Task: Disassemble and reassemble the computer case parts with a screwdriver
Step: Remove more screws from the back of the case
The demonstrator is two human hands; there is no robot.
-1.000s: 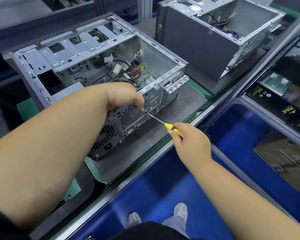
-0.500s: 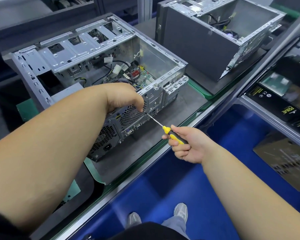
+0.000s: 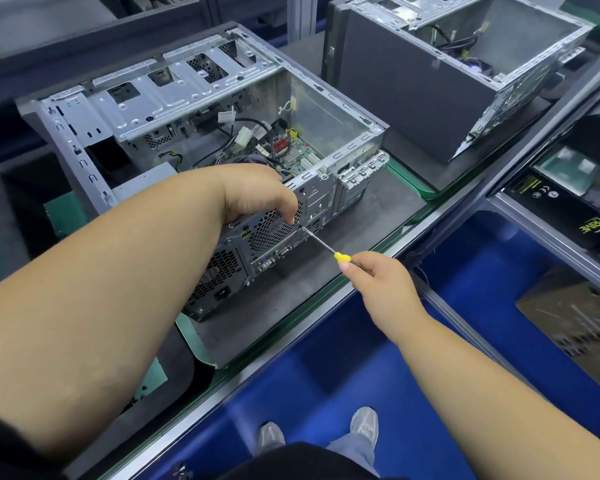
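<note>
Bare galvanised sheet metal, dull silver and perforated at the rear vents, on the computer case (image 3: 201, 95) at centre left. Thin polished steel shaft and glossy yellow plastic handle on the screwdriver (image 3: 323, 244) at mid-frame. Matt dark grey panel, smooth, on the second case (image 3: 413, 88) at upper right. Matt dark grey mat (image 3: 274, 317), scuffed, with a green edge, under the nearer case. Brushed aluminium along the bench rail (image 3: 291, 344). Smooth blue floor (image 3: 361, 358) at lower centre, faintly sheened. Glossy printed cardboard on the black box (image 3: 568, 209) at right.
</note>
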